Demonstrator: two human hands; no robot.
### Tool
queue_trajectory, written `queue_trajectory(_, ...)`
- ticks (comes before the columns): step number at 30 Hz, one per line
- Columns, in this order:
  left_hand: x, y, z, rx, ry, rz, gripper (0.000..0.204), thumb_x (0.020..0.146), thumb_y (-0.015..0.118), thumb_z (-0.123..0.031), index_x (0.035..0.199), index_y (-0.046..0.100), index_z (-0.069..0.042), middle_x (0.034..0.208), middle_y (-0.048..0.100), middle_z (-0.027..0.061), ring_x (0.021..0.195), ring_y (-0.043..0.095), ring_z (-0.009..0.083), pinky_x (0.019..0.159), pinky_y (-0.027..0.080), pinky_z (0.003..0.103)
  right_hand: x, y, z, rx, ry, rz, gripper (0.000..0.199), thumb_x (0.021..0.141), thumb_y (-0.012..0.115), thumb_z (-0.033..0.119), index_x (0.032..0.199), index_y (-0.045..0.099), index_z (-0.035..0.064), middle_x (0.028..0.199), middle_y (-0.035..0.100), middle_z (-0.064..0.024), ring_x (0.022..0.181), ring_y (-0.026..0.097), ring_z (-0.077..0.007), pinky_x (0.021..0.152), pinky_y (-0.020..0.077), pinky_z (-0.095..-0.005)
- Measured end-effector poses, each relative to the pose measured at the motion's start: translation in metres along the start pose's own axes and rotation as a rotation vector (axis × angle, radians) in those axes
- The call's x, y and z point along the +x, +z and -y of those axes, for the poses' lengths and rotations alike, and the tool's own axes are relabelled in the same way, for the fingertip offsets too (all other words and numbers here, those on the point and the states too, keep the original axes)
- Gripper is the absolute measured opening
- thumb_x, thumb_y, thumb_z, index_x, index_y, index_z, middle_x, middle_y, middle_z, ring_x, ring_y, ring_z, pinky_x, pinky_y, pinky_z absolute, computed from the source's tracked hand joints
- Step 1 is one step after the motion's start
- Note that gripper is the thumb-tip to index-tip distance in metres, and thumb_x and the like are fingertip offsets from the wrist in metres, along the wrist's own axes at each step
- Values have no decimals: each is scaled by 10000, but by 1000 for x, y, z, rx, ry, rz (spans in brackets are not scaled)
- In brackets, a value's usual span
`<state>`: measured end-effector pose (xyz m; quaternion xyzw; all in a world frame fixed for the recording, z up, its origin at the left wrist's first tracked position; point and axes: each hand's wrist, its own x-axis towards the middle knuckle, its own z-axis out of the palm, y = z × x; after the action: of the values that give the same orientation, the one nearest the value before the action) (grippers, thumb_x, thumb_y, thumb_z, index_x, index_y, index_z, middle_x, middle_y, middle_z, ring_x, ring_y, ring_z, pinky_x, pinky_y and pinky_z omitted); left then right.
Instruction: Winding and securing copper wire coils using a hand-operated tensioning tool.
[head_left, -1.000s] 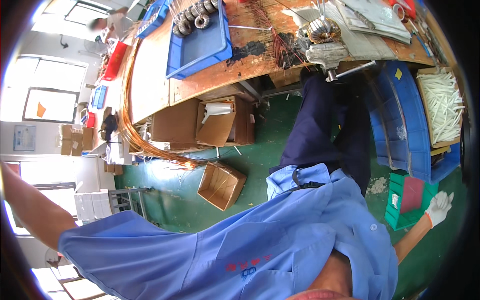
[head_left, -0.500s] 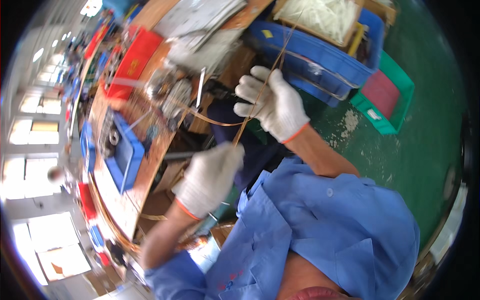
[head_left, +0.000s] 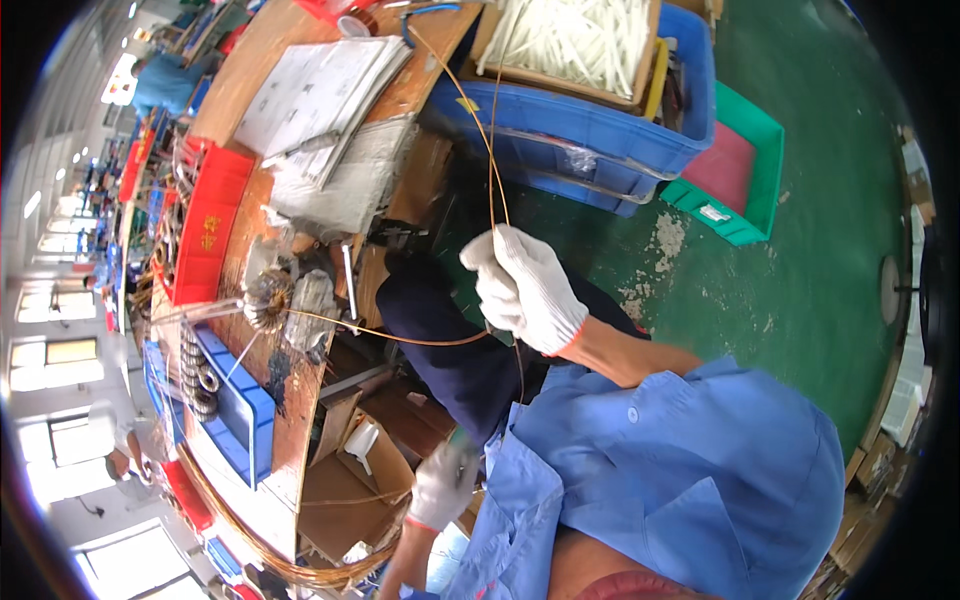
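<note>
My right hand (head_left: 525, 292), in a white knit glove, is closed around a thin copper-coloured wire (head_left: 495, 160). Two strands rise from the fist toward the blue crate, and a thin end hangs below it. Another stretch of wire (head_left: 410, 341) runs from the fist across my dark trousers to a round wound coil (head_left: 268, 298) at the bench edge. My left hand (head_left: 443, 487), gloved too, is low by my shirt, near an open cardboard box (head_left: 365, 470). Motion blurs its fingers, so I cannot tell whether it holds anything.
The wooden bench (head_left: 285, 400) carries a red bin (head_left: 212, 225), a blue tray (head_left: 235, 400) of ring-shaped parts and a stack of papers (head_left: 320, 95). A blue crate (head_left: 590, 125) bears a box of white strips. Beyond it, a green bin (head_left: 750, 225) stands on the green floor.
My right hand has closed on the wire and come slightly down. My left hand has left the wire near the right hand and moved down toward my body. The view has shifted.
</note>
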<state>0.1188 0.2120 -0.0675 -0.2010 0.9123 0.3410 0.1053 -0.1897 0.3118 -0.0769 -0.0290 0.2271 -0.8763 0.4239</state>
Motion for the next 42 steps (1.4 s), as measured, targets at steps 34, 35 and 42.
queue_trajectory(34,180,-192,-136,-907,431,-829,390,1117,514,-250,1349,594,54,970,657,43,782,601,126,708,512,290,-39,-16,-5,-214,-186,261,496,1119,435,477,831,492,77,540,317,25,432,300,-118,396,309,-311)
queue_trajectory(35,170,-178,-124,-601,437,-885,401,1120,513,-262,1349,593,57,980,659,48,809,597,126,743,504,275,-32,-15,3,-102,-220,106,488,1136,381,474,788,445,137,544,256,38,412,210,-106,363,245,-288)
queue_trajectory(42,-3,26,61,428,85,-207,322,1083,445,-267,1254,656,-94,1084,692,123,1100,661,341,1082,424,512,2,-46,54,32,-222,211,454,1161,341,397,936,554,64,543,263,44,427,201,-90,411,273,-284)
